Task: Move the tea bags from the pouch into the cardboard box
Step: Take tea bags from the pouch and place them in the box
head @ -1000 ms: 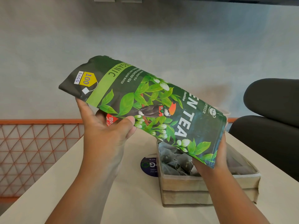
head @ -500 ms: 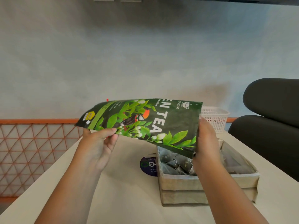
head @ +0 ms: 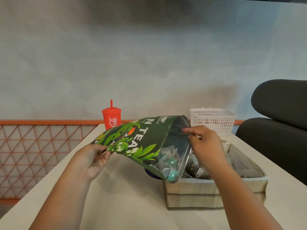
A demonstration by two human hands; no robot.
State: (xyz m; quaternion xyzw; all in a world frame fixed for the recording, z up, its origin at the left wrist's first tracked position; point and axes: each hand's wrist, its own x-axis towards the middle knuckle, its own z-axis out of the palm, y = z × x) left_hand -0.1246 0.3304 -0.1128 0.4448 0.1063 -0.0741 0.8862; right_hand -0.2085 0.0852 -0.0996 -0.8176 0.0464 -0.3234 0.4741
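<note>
Soft, even light falls on everything, a pale shadow lies on the surface (head: 126, 205) under the pouch (head: 141, 141) at 7 o'clock, the pouch looks a bit blurry, and straight lines bend near the edges.

Both bare forearms reach forward from below. The left hand (head: 93, 160) is turned palm-up, fingers curled, pinching the closed end of the pouch (head: 146, 140). The right hand (head: 206, 143), raised slightly higher, nips the pouch's open lip between thumb and forefinger.
</note>
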